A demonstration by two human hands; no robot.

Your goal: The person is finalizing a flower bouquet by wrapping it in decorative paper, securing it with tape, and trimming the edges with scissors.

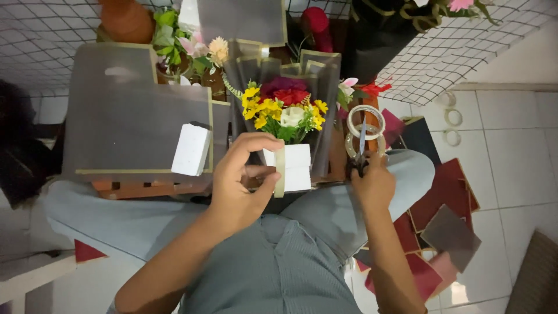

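Observation:
My left hand point(241, 174) grips a white foam block point(296, 168) that carries a small bouquet point(285, 110) of yellow, red and white flowers wrapped in grey paper. A strip of pale ribbon or tape point(280, 171) runs down the block's front, under my thumb and fingers. My right hand point(372, 183) holds a pair of scissors point(361, 148), blades pointing up, beside the bouquet. Two tape rolls point(366, 125) lie just beyond the scissor tips.
A second white foam block point(190, 149) lies on grey wrapping sheets point(128, 116) on the low table. Dark red and grey paper squares point(447, 227) are scattered on the tiled floor at right. More flowers and a wire grid point(453, 52) stand behind.

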